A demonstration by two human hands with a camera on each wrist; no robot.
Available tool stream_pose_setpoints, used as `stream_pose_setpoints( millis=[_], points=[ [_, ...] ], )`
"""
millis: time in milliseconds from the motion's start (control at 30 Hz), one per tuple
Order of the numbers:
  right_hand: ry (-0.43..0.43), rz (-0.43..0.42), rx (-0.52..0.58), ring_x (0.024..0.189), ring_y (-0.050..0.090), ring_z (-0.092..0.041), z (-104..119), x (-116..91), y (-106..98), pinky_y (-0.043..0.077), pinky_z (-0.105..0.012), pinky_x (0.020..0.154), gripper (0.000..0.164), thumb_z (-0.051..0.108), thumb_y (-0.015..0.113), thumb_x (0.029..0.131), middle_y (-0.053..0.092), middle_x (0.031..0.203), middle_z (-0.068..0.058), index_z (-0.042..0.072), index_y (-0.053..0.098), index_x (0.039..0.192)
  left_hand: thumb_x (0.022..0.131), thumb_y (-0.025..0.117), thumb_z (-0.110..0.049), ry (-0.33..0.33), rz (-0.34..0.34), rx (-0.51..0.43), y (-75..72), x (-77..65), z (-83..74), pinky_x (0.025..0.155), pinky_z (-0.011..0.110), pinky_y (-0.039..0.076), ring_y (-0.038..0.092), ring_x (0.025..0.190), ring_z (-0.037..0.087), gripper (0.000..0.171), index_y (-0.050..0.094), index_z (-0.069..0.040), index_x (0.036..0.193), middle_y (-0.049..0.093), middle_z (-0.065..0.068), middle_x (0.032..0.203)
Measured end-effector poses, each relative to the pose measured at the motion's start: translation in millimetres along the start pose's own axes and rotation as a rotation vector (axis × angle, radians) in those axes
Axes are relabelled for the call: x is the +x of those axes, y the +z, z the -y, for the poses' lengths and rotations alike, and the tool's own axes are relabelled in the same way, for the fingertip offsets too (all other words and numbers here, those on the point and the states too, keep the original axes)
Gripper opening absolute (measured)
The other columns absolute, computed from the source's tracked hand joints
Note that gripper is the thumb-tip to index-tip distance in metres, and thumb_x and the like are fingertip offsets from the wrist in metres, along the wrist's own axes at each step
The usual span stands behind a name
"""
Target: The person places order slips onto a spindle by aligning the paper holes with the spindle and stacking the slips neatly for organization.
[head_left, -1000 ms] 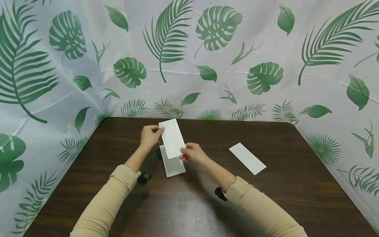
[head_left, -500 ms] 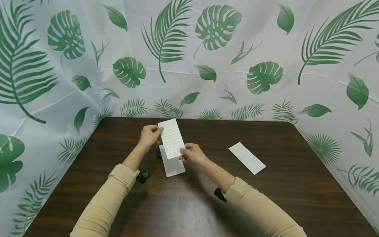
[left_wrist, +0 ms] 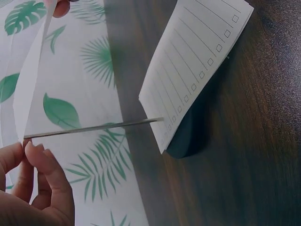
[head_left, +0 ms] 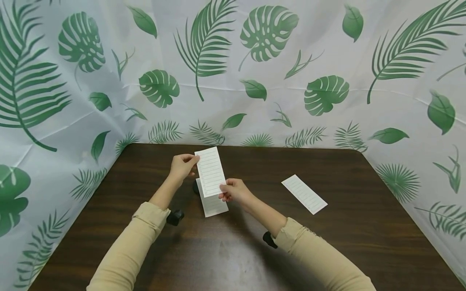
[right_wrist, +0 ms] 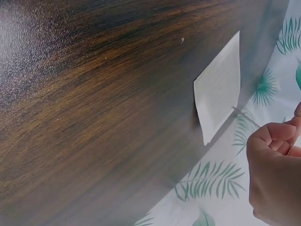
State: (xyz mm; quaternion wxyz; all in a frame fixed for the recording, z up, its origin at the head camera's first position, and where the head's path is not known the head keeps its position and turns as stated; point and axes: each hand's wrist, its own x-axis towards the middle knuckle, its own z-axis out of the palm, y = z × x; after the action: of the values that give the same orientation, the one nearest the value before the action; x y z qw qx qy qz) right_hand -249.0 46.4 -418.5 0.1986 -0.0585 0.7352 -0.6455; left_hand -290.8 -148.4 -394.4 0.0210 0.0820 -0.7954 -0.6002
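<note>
A lined white checklist sheet (head_left: 211, 171) is held up between my two hands, tilted slightly. My left hand (head_left: 183, 166) pinches its upper left edge with thumb and fingers. With thumb and fingers, my right hand (head_left: 237, 190) grips the lower right edge. Below it, a similar paper (head_left: 215, 207) sits on a bill spike with a dark round base (left_wrist: 181, 148). In the left wrist view the thin metal rod (left_wrist: 94, 129) rises from that paper to the held sheet, close to my left fingertips. Whether the tip has pierced the held sheet, I cannot tell.
Another lined sheet (head_left: 304, 195) lies flat on the dark wooden table (head_left: 364, 226), to the right. Behind the table's far edge hangs a white curtain (head_left: 218, 113) with green leaves. Small black devices (head_left: 176, 217) are strapped at both wrists.
The held sheet has turned slightly more upright, its lower end shifting a little left and down. My right hand moved slightly with it; both hands keep their grip.
</note>
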Motion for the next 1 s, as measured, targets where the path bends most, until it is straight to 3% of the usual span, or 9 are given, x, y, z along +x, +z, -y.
stream_pose_setpoints(
  millis=[233,433,733,1000],
  points=[
    [0.011,0.004,-0.02,0.047,0.051,-0.005,-3.1,3.7,-0.9,0.041,-0.016,0.049,0.011,0.003,0.047,0.095,0.055,0.053,0.003,-0.004,0.052,0.088,0.092,0.059,-0.02,0.063,-0.081,0.053,2.8,-3.5,0.3,0.049,0.02,0.053,0.054,0.062,0.012,0.026,0.069,0.003,0.098,0.059,0.007,0.078],
    [0.015,0.017,-0.042,0.046,0.05,-0.005,-6.4,8.1,-2.7,0.039,-0.016,0.047,0.015,0.003,0.047,0.095,0.054,0.053,0.003,-0.002,0.051,0.083,0.091,0.059,-0.018,0.105,-0.11,0.11,4.3,-3.0,1.2,0.045,0.016,0.049,0.051,0.053,0.009,0.024,0.07,0.003,0.097,0.062,0.017,0.084],
    [0.12,0.06,-0.078,0.046,0.049,-0.004,-23.6,11.7,-6.8,0.039,-0.015,0.046,0.014,0.003,0.049,0.095,0.055,0.053,0.003,0.001,0.052,0.081,0.09,0.061,-0.016,0.021,-0.087,0.133,9.2,-1.3,22.3,0.052,0.022,0.053,0.051,0.059,0.009,0.024,0.069,0.005,0.099,0.065,0.014,0.087],
    [0.211,0.056,-0.118,0.046,0.048,-0.004,-36.2,13.2,-11.3,0.037,-0.014,0.045,0.012,0.006,0.052,0.092,0.056,0.053,0.005,0.0,0.057,0.083,0.088,0.062,-0.016,0.04,-0.11,0.236,17.3,-2.0,39.4,0.044,0.015,0.047,0.053,0.055,0.01,0.021,0.071,0.003,0.091,0.067,0.014,0.081]
  ],
)
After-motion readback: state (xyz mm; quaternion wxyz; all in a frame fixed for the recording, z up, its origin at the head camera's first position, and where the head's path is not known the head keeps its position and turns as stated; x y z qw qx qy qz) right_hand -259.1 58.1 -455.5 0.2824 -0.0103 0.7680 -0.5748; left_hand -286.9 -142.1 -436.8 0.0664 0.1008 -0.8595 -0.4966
